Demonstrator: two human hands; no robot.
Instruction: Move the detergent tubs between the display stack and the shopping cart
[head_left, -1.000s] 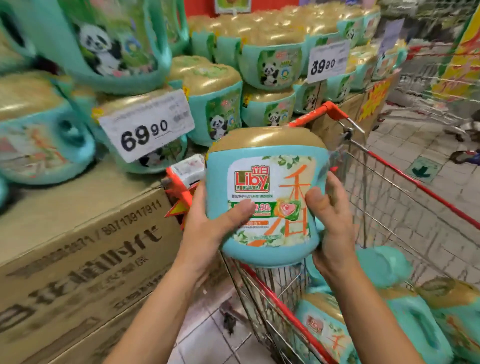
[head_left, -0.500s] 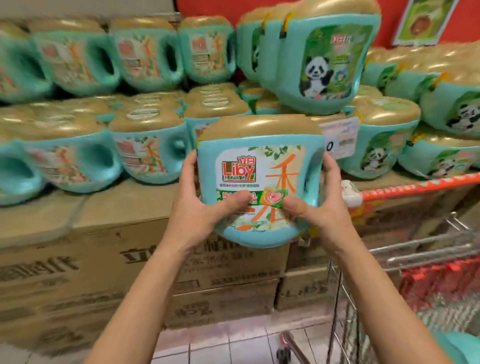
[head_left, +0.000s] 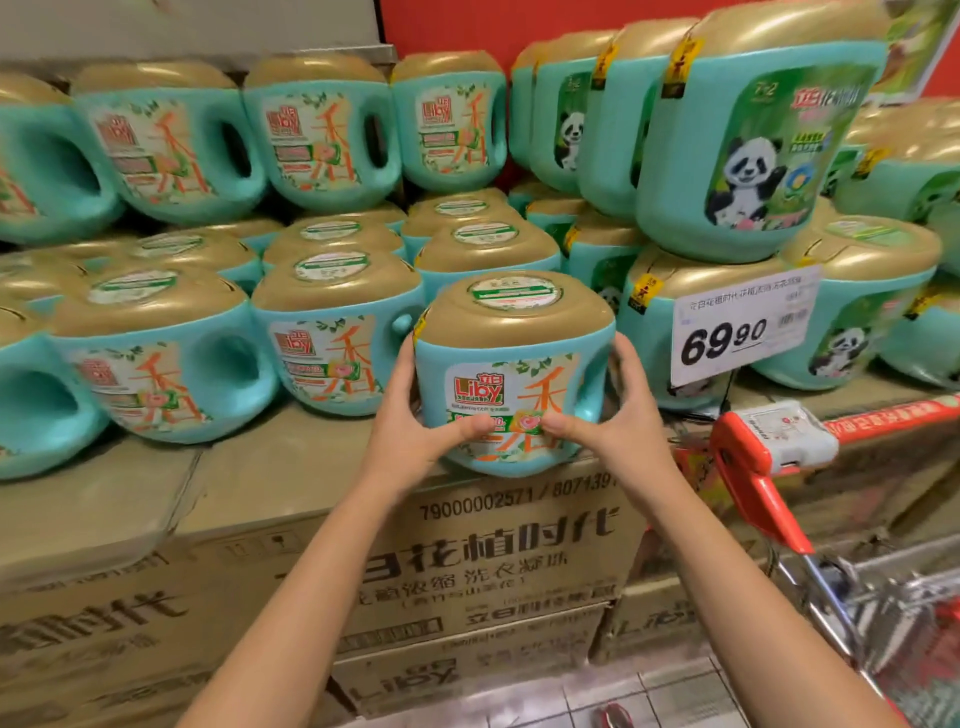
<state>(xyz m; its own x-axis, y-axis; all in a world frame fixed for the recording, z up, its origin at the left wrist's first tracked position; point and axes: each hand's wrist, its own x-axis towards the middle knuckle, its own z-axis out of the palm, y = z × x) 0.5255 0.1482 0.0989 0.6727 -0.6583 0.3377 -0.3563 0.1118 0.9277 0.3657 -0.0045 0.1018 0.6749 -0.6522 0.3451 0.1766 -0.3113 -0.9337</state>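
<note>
Both hands hold the tub (head_left: 511, 374): left hand (head_left: 410, 431) and right hand (head_left: 623, 421), fingers clamped on its sides. It stands upright, lid (head_left: 514, 312) up, handle (head_left: 589, 384) at the right fingers. Past the fingertips a gap opens in the stack (head_left: 332, 343). The boxes (head_left: 291, 488) lie below; contact unclear. The cart (head_left: 753, 457) is right of the right fingers

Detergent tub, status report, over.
Left hand and right hand gripping detergent tub. Tub upright at carton front edge, set-down unclear. Price sign close right, cart handle below it.
</note>
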